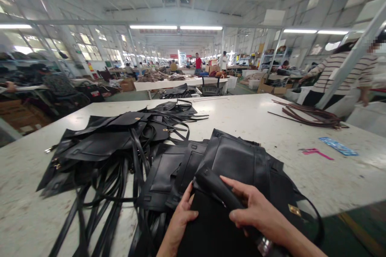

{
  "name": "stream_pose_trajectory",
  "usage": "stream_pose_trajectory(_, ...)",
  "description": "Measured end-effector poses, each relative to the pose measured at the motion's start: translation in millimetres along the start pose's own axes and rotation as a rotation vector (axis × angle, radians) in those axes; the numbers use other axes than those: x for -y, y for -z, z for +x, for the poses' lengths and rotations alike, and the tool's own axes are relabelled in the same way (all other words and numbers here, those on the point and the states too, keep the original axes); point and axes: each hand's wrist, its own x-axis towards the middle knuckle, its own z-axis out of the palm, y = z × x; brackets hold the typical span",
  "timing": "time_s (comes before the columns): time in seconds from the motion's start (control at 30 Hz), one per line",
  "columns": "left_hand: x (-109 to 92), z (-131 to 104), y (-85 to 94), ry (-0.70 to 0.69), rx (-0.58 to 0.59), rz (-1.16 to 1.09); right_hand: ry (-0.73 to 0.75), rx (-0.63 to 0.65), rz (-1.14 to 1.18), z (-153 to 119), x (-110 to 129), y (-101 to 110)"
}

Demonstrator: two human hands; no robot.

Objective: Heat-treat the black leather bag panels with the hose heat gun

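Near the front edge of the table, my left hand (pixel 184 212) is closed on the left edge of a black leather bag piece (pixel 208 225), thumb on its dark matte face. My right hand (pixel 256 208) is wrapped round a thick, curled black leather part (pixel 221 188) at the top of that same piece. Shiny metal (pixel 264 245) shows just below my right hand; its kind is unclear. Just beyond lie overlapping black bag panels (pixel 235 156) with stitched outlines. A gold-coloured metal fitting (pixel 294 210) sits on black leather at the right.
A heap of black bag pieces (pixel 105 140) with trailing straps (pixel 102 204) covers the table's left. At right lie brown straps (pixel 310 116), a pink-handled tool (pixel 316 152) and a blue patterned strip (pixel 339 146). A person in a striped top (pixel 340 72) stands beyond a metal post.
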Motion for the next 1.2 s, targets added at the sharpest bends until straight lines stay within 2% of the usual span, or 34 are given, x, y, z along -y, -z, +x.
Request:
stream_pose_trajectory(0.13,8.2,2.5,5.6,-0.052,-0.114,-0.052,-0.090,0.066,0.004,-8.4,3.7,-7.0)
stream_pose_trajectory(0.33,16.7,9.6,11.4,-0.092,-0.203,-0.098,0.052,0.048,-0.024,3.0,-9.5,-22.0)
stream_pose_trajectory(0.5,16.7,10.1,10.2,-0.097,-0.191,-0.103,0.033,0.044,0.002,20.9,-13.2,-24.5)
stream_pose_trajectory(0.6,14.7,8.8,8.1,-0.067,-0.168,-0.144,0.088,-0.024,0.016,28.6,-6.8,-22.6)
stream_pose_trajectory(0.67,14.5,8.6,8.2,-0.052,-0.152,-0.167,0.086,-0.064,0.029,24.7,-1.9,-18.9)
stream_pose_trajectory(0.77,16.5,9.2,11.4,-0.057,-0.145,-0.167,0.026,-0.010,0.045,10.8,0.2,-14.1)
stream_pose_trajectory(0.87,20.8,10.2,17.8,-0.093,-0.169,-0.126,0.031,0.067,0.016,4.5,-7.4,-16.9)
stream_pose_trajectory(1.07,30.8,12.9,27.0,-0.157,-0.255,-0.135,0.018,0.060,0.076,23.0,-29.9,-33.7)
stream_pose_trajectory(1.2,20.4,9.3,14.9,-0.141,-0.224,-0.170,0.043,0.004,0.090,33.9,-22.3,-34.4)
